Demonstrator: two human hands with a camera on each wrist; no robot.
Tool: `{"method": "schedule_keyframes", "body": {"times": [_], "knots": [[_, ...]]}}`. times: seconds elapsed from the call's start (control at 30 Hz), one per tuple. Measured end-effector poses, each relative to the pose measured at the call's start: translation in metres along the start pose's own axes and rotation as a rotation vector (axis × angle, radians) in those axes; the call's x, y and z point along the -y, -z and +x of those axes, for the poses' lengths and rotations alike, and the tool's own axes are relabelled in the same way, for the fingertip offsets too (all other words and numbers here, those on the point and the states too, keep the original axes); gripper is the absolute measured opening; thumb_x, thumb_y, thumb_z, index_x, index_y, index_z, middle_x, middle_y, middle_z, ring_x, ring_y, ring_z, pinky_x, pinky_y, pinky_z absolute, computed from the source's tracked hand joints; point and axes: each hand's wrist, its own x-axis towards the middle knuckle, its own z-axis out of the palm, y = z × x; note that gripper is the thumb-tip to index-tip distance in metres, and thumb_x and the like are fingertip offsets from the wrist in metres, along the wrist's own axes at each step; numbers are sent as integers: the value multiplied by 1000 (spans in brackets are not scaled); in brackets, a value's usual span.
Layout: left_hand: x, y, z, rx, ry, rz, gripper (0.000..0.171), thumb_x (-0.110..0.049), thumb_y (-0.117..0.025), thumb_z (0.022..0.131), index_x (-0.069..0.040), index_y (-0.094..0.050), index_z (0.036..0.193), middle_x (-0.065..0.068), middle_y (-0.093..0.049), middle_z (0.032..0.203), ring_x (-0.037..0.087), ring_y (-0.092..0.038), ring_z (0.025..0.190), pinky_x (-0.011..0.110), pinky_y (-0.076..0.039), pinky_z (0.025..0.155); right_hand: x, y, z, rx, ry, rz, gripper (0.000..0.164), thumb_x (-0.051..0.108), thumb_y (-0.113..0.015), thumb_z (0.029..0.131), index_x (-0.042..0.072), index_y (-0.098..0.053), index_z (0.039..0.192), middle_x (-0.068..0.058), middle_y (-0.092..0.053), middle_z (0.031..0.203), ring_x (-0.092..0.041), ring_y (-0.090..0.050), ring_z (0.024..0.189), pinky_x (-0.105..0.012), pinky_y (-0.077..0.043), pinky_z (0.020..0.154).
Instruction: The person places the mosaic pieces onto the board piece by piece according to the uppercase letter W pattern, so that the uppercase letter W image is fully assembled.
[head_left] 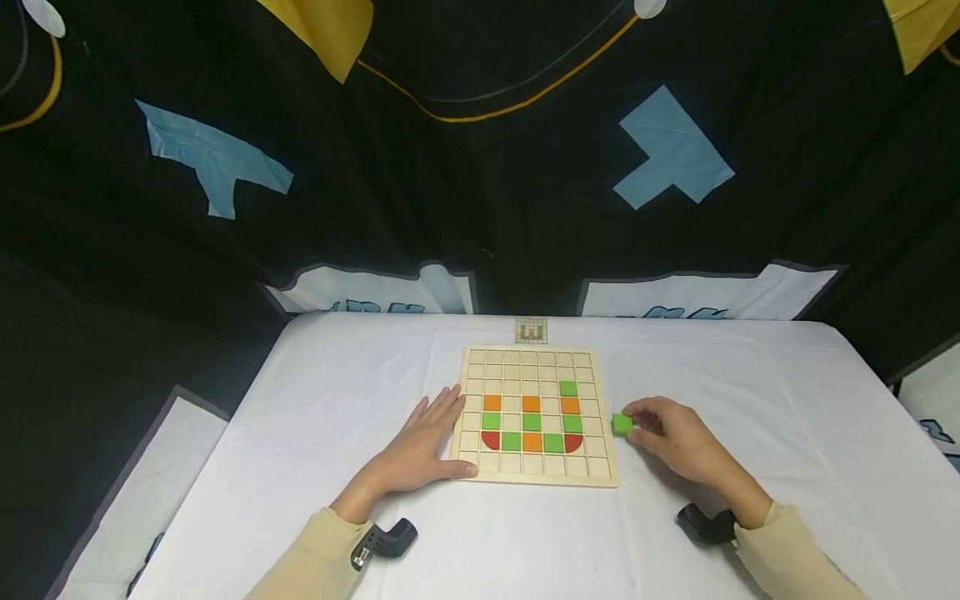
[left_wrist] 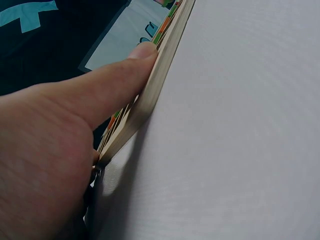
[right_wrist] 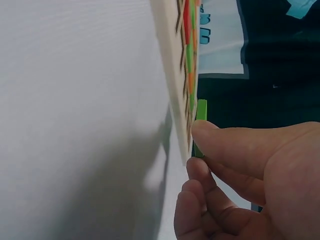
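Observation:
A square wooden grid board lies on the white table, holding several orange, green and red tiles in a pattern like a three-pronged fork. My left hand rests along the board's left edge, fingers straight, its thumb on the near rim in the left wrist view. Just right of the board, my right hand pinches a green square tile between thumb and fingertips. In the right wrist view the same tile shows edge-on, its lower part hidden behind the thumb.
A small card with a grid pattern lies behind the board, near the far edge of the white table. A black cloth with blue and yellow shapes hangs beyond the table. Dark wrist mounts sit by both cuffs.

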Motion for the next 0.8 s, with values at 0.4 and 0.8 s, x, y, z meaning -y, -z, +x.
{"method": "schedule_keyframes", "body": {"times": [0.4,0.8], "knots": [[1,0,-1,-11,-11,-8,108,-60,-71,84,0,-21,159,10,-9,168,25,-3,155,46,0,124,12,2,7,-27,22,7,29,9,-74,90,2,-69,117,-9,-65,105,-21,-58,87,-35,-53,71],[-1,1,-1,1,0,-11,108,-60,-71,84,0,-20,159,10,-9,168,24,-3,155,45,1,124,29,0,21,-30,99,28,26,7,-73,90,2,-70,115,-8,-67,108,-20,-60,89,-35,-54,74]]}}
